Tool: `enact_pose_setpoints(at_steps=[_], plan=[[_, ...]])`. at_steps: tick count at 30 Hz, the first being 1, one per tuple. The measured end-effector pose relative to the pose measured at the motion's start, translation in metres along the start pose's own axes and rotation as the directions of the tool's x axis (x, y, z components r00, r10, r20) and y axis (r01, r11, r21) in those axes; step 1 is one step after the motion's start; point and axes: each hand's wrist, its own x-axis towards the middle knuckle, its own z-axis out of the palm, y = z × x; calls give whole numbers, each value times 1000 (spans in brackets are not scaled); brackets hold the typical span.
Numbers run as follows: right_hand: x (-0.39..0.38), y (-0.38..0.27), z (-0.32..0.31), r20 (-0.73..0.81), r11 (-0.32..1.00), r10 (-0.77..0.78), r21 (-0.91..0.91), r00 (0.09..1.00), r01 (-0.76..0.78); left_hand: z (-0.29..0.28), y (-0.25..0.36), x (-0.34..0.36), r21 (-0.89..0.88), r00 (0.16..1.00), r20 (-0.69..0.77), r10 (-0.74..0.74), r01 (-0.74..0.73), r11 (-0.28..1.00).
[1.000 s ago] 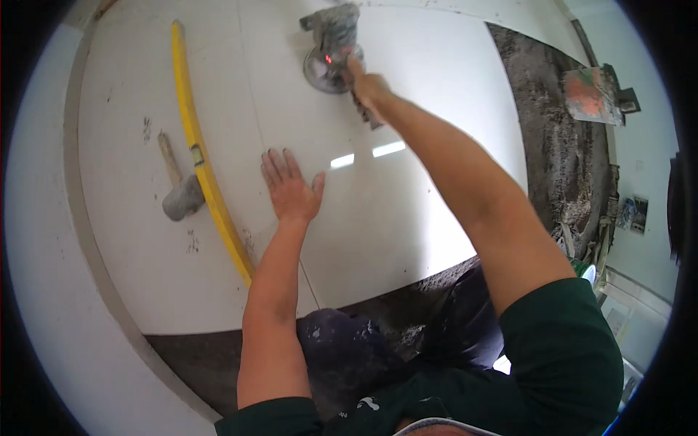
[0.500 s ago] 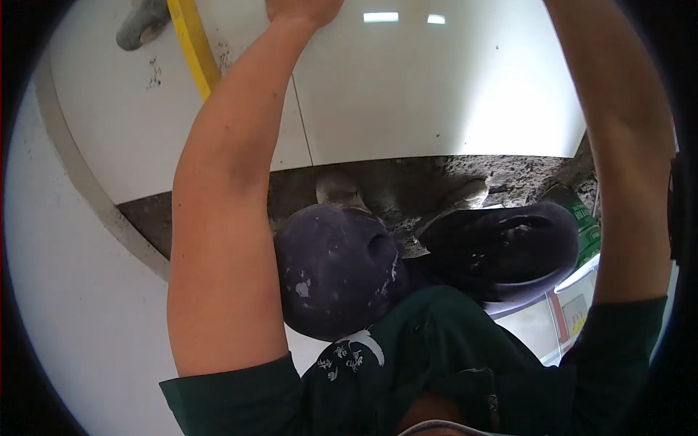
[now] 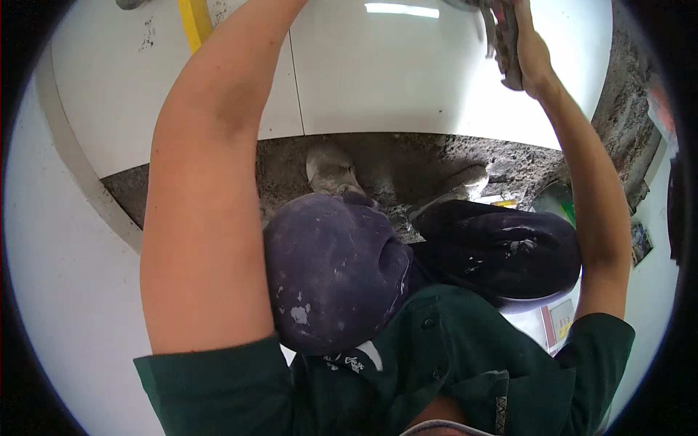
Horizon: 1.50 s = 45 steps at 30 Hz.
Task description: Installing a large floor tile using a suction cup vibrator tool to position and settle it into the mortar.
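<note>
My right hand (image 3: 533, 62) grips a grey, cement-smeared tool (image 3: 509, 51) at the top right, over a glossy white tile (image 3: 363, 87); the rest of the tool is cut off by the upper edge. My left forearm (image 3: 218, 116) stretches up across the left tiles to that edge, and my left hand is out of sight beyond it. A yellow level (image 3: 194, 22) lies beside it, mostly cropped. The end of a grey mallet (image 3: 129, 3) shows at the top left.
Rough dark screed (image 3: 378, 156) borders the tiles in front and at right. My boots (image 3: 327, 167) stand there below bent knees (image 3: 334, 269). A white wall (image 3: 65, 240) runs along the left. A green container (image 3: 560, 200) and a red-smeared bucket (image 3: 658, 109) are at the right.
The view has tilted down toward my legs, so the tiles sit higher and my left hand has left the picture. My right hand and tool have come back into view since the middle frame.
</note>
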Motion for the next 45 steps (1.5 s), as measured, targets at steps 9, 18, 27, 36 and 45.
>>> enact_pose_setpoints(at_steps=[9, 18, 27, 36, 45], plan=[[-88, 99, 19, -15, 992, -39, 119, 999, 41, 77, 23, -240, -278, 985, -116, 126, -154, 948], [-87, 96, 23, 19, 974, -28, 225, 999, 24, 89, 43, -252, -248, 981, -168, -92, 48, 967], [-96, 104, 27, -3, 979, -57, 196, 998, 57, 91, 45, -254, -205, 980, -186, -75, 36, 978], [-97, 118, 25, 21, 986, -116, 121, 993, 113, 92, 44, -251, -231, 976, -209, -57, 8, 973], [-100, 125, 25, 9, 992, -108, 73, 994, 107, 93, 44, -252, -210, 977, -208, -53, 8, 978]])
